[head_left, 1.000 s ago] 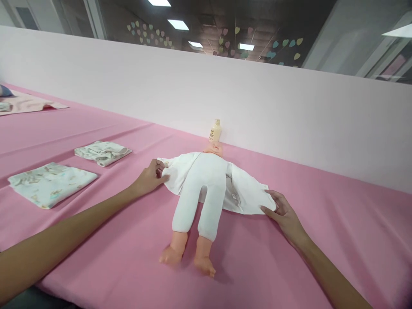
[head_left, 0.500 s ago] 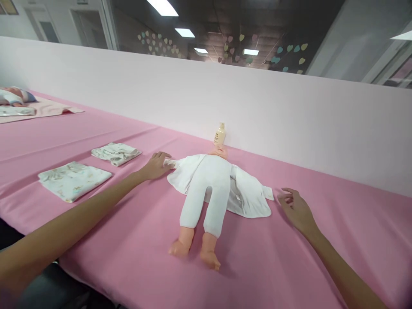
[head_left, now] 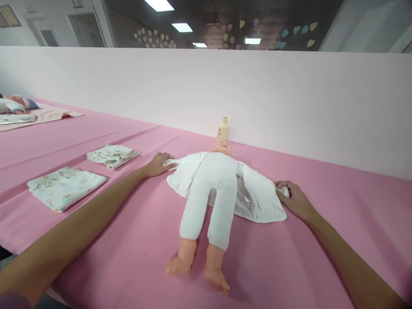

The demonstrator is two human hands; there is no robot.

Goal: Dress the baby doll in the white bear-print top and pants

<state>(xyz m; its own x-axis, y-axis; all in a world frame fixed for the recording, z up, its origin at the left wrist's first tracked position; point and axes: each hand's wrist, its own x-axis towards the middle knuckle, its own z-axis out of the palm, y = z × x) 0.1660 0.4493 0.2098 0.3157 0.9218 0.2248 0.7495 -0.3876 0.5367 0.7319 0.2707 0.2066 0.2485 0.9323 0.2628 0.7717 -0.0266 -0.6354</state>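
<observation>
A baby doll [head_left: 210, 195] in white trousers lies on its back on the pink table [head_left: 135, 240], feet toward me. An open white garment [head_left: 257, 199] is spread under it. My left hand [head_left: 157, 164] rests at the garment's left sleeve end, fingers curled on the cloth. My right hand [head_left: 294, 198] is closed on the garment's right sleeve end. A small cream pump bottle [head_left: 222, 128] stands behind the doll's head, against the pale partition.
Two folded printed cloths [head_left: 66, 187] [head_left: 112, 155] lie to the left of the doll. At the far left another doll [head_left: 14, 104] lies on a pale pink mat [head_left: 48, 113]. A pale pink partition wall [head_left: 289, 103] runs along the table's back.
My right hand let go of the garment's lower right edge, lifted off, then moved up and closed on the right sleeve end. My left hand shifted to the left sleeve end.
</observation>
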